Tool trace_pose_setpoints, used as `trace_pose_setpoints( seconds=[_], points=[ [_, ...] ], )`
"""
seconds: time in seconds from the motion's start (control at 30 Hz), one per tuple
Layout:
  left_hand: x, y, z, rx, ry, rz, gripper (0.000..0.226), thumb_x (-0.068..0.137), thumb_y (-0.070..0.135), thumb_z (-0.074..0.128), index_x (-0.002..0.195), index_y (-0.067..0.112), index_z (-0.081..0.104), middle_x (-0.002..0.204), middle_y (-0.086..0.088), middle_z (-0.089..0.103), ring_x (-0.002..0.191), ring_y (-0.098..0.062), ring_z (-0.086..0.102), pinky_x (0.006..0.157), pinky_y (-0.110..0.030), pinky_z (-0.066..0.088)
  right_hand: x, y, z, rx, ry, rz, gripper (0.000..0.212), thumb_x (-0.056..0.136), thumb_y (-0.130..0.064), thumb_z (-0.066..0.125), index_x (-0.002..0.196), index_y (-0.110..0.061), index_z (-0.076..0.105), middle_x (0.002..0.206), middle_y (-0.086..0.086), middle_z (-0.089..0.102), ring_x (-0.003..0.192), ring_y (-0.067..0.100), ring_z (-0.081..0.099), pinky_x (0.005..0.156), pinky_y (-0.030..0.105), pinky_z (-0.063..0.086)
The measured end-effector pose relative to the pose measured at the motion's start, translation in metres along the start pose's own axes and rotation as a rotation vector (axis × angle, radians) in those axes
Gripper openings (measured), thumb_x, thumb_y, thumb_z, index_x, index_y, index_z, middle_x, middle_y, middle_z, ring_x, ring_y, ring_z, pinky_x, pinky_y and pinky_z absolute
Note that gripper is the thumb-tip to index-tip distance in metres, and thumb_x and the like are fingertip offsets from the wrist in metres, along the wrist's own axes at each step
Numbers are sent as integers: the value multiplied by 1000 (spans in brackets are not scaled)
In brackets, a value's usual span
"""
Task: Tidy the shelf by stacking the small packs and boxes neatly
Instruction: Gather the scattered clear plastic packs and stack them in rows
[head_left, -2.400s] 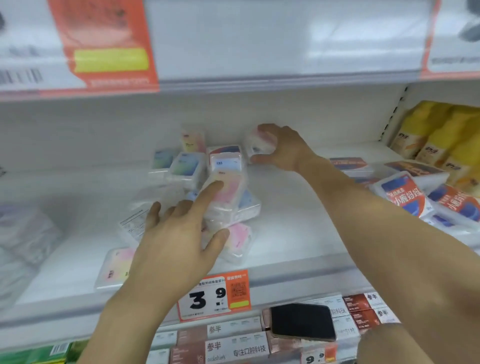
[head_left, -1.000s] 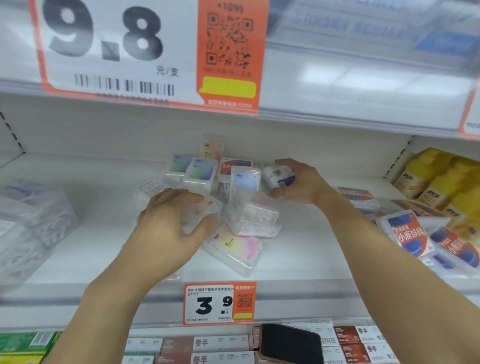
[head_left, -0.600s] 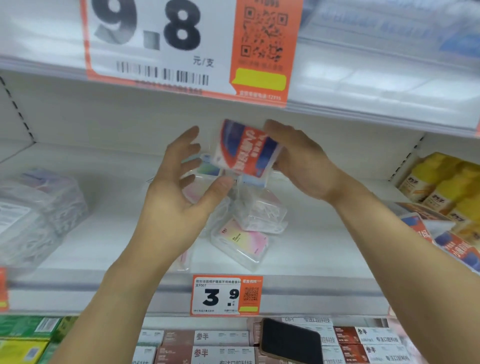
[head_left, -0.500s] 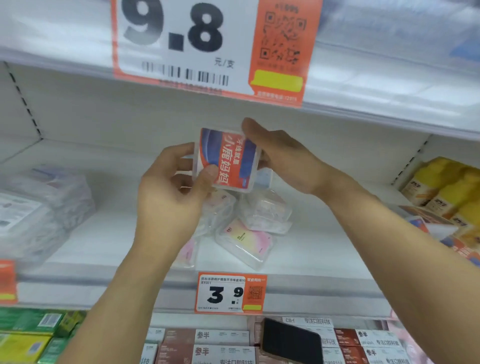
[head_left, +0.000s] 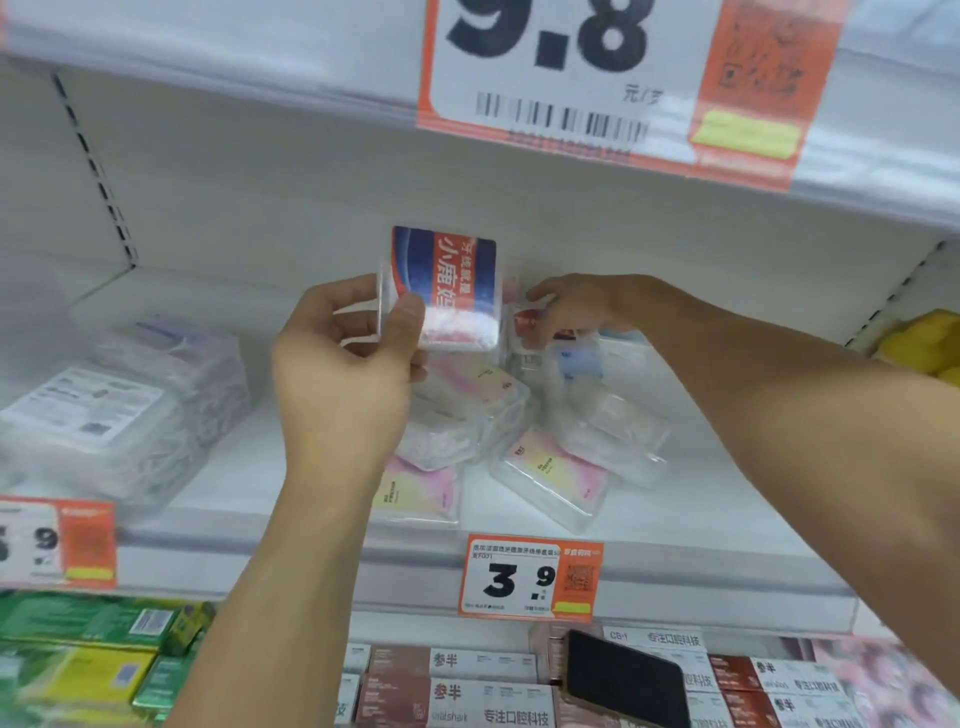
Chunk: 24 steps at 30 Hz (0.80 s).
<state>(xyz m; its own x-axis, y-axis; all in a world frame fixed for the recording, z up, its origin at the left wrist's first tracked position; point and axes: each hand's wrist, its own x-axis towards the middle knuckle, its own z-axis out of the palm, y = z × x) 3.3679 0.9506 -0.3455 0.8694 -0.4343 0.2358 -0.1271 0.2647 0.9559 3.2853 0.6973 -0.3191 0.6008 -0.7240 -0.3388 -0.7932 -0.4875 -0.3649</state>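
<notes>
The white metal shelf (head_left: 701, 525) spans the whole view, smooth and flat, with a perforated upright strip at its back left corner. A second shelf edge runs above both hands, carrying a large orange-and-white price tag (head_left: 613, 78) printed 9.8.

Well to the left of the left hand lie big clear plastic packs (head_left: 119, 415), soft-cornered and filled with pale stick-like pieces. Below the left forearm are green and yellow cartons (head_left: 88, 660). Below the right forearm a dark flat phone (head_left: 623, 680) rests on brown and white boxes (head_left: 467, 691).

Under and between the two hands sits a loose heap of small clear packs (head_left: 550, 467), rigid rectangular cases with rounded corners and pink-yellow gradient labels, lying tilted at different angles and overlapping.

The left hand (head_left: 343, 374) is raised above this heap and grips one small clear box (head_left: 441, 291) upright, thumb across its front lower left corner and fingers behind. The box is glossy transparent plastic with a red-and-blue label bearing white characters; whitish contents show in its lower part.

The right hand (head_left: 582, 306) reaches to the back of the heap, just right of the held box, its fingers curled down onto a small red-labelled pack (head_left: 530, 327); whether it has closed on it cannot be told.

Below the heap, on the shelf lip, a small orange price tag (head_left: 530, 577) reads 3.9.
</notes>
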Motion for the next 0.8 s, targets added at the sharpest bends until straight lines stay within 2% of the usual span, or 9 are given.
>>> trace_pose_setpoints(
  seconds=[0.1, 0.17, 0.23, 0.33, 0.4, 0.5, 0.57, 0.67, 0.8],
  points=[
    [3, -1, -1, 12, -20, 4, 22, 85, 23, 73, 103, 15, 64, 84, -9, 71, 54, -20, 69, 59, -37, 60, 0, 11, -2, -38, 115, -34, 84, 51, -49, 92, 123, -17, 63, 116, -2, 66, 104, 24, 63, 97, 40, 50],
    [3, -2, 0, 10, -33, 8, 24, 85, 24, 73, 105, 14, 64, 86, -10, 71, 55, -20, 69, 60, -39, 60, -5, 17, -4, 52, 256, -103, 62, 57, -36, 94, 108, -12, 68, 103, 2, 70, 96, 24, 67, 84, 32, 54],
    [1, -2, 4, -5, -36, 14, 24, 85, 25, 72, 105, 14, 63, 86, -10, 70, 54, -19, 68, 59, -37, 60, -14, 23, -8, 194, 469, -178, 49, 66, -29, 91, 103, -11, 63, 100, 1, 65, 93, 19, 62, 77, 23, 47],
    [-5, -1, 13, -31, -32, 19, 15, 89, 27, 67, 100, 19, 61, 81, -2, 70, 53, -14, 66, 53, -28, 57, -43, 33, -13, 615, 712, -248, 32, 80, -26, 80, 94, -13, 55, 94, 4, 59, 86, 18, 60, 76, 31, 52],
    [-9, -2, 21, -29, -44, 11, 8, 92, 29, 62, 96, 22, 61, 81, 4, 69, 61, -16, 68, 55, -28, 57, -72, 42, -9, 927, 693, -206, 27, 87, -28, 74, 102, -13, 57, 98, 4, 67, 84, 20, 72, 71, 39, 61],
    [-21, -3, 38, -12, -86, 29, 9, 94, 29, 58, 95, 23, 64, 87, 2, 70, 79, -22, 71, 65, -42, 61, -117, 67, 4, 1079, 769, -141, 37, 92, -34, 67, 119, -13, 54, 102, 2, 69, 84, 17, 73, 53, 30, 58],
    [-33, -2, 51, -29, -133, 34, 11, 96, 27, 56, 99, 20, 64, 91, -1, 70, 82, -24, 71, 61, -41, 61, -143, 93, 11, 1213, 817, -82, 47, 93, -28, 66, 133, -16, 44, 108, 3, 67, 91, 18, 72, 53, 29, 57],
    [-50, -1, 74, -11, -208, 88, 17, 95, 34, 57, 107, 24, 64, 92, 0, 68, 84, -27, 71, 64, -45, 61, -176, 135, 18, 1407, 839, -18, 54, 90, -4, 62, 134, -26, 40, 115, 8, 65, 98, 25, 72, 63, 35, 59],
    [-80, 3, 115, -60, -354, 35, 16, 92, 34, 63, 104, 25, 66, 95, 0, 71, 87, -28, 71, 69, -46, 60, -205, 185, 17, 1240, 1026, 35, 71, 82, 6, 70, 138, -17, 35, 118, 9, 62, 88, 21, 75, 67, 39, 62]
  ],
)
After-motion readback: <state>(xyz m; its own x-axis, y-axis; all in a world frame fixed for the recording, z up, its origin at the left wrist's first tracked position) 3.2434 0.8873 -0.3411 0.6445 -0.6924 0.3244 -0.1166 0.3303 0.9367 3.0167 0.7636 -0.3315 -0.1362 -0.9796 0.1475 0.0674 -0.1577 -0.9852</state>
